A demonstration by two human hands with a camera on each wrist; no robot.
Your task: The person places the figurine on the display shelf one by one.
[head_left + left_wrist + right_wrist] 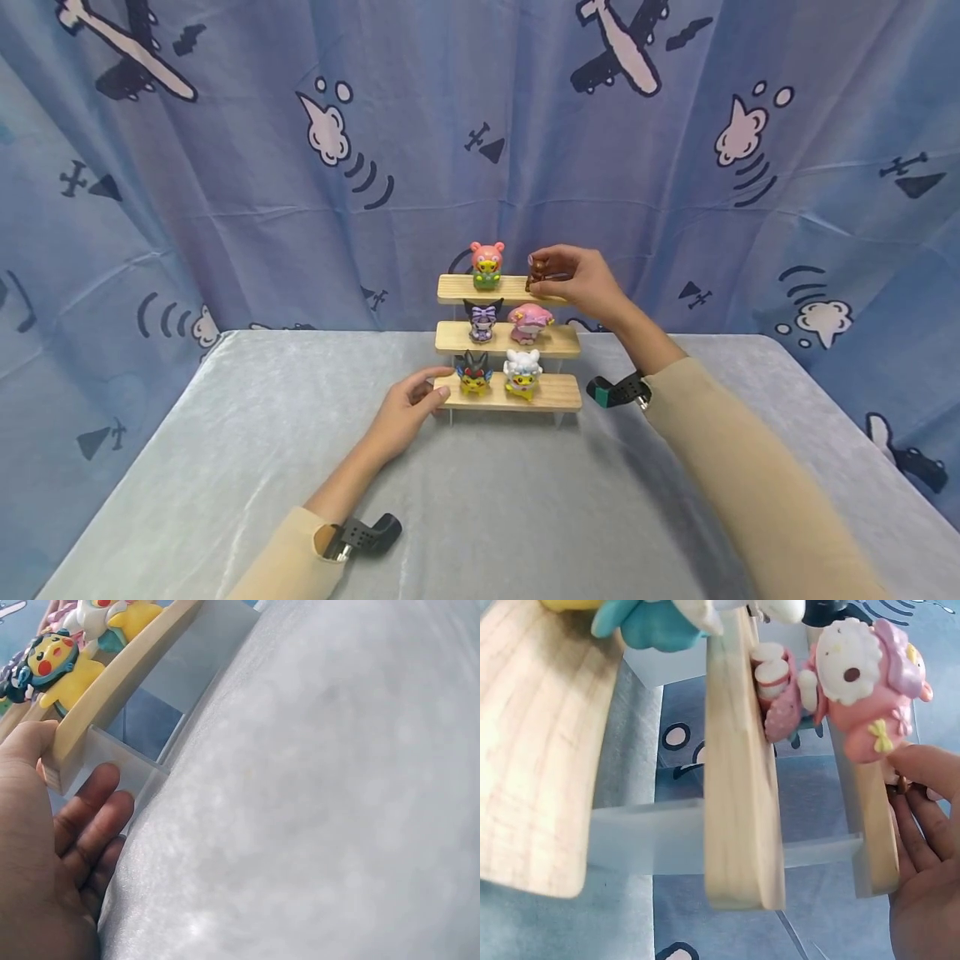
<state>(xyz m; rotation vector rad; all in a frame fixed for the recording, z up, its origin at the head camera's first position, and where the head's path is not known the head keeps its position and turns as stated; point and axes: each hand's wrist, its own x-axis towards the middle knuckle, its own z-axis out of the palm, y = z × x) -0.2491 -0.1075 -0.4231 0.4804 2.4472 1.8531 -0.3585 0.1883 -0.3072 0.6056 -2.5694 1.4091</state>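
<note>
A three-tier wooden display stand [555, 392] with clear legs stands on the table. At its lowest board's left end my left hand [405, 412] holds on, thumb on the board's end in the left wrist view, other fingers loosely bent beside the clear leg. My right hand [588, 279] pinches a small brown figurine [537, 271] at the right of the top board, partly hidden by the fingers. Left of it stands a pink-hooded figurine [487, 267]. A black-eared purple figurine [482, 320] and a pink figurine [529, 323] share the middle board.
On the lowest board stand a dark-hooded yellow figurine [474, 373] and a white-hooded one [522, 373]. A pale cloth covers the table [495, 508]. Behind hangs a blue curtain [420, 100] printed with airplanes.
</note>
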